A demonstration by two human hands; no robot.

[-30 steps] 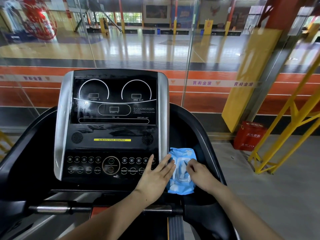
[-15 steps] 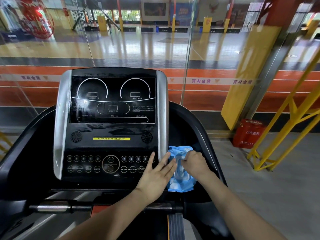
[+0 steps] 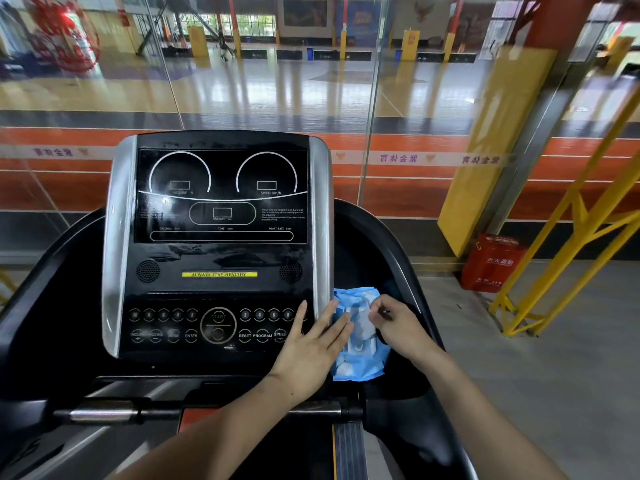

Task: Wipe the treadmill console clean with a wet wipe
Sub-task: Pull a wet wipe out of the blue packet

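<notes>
Wipe pack [image 3: 360,336]: L hand [image 3: 311,348] flat on it, R hand [image 3: 398,323] pinching, maybe flap.

Black treadmill side tray [image 3: 391,268]: blue wet-wipe pack [image 3: 360,358] lying in it, beside console [image 3: 218,251].

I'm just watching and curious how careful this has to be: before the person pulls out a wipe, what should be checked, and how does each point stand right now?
1. Wipe pack within reach, lying in the tray right of the console: ok.
2. Pack steadied: left hand lies flat with its fingers on the pack's left edge: ok.
3. Right hand at the pack's opening, fingers pinched at its flap: ok.
4. Wipe actually gripped between those fingers: cannot tell.
5. Left hand clear of the console buttons: not ok, it lies right beside them.
6. Console display dark, machine not running: ok.
</notes>
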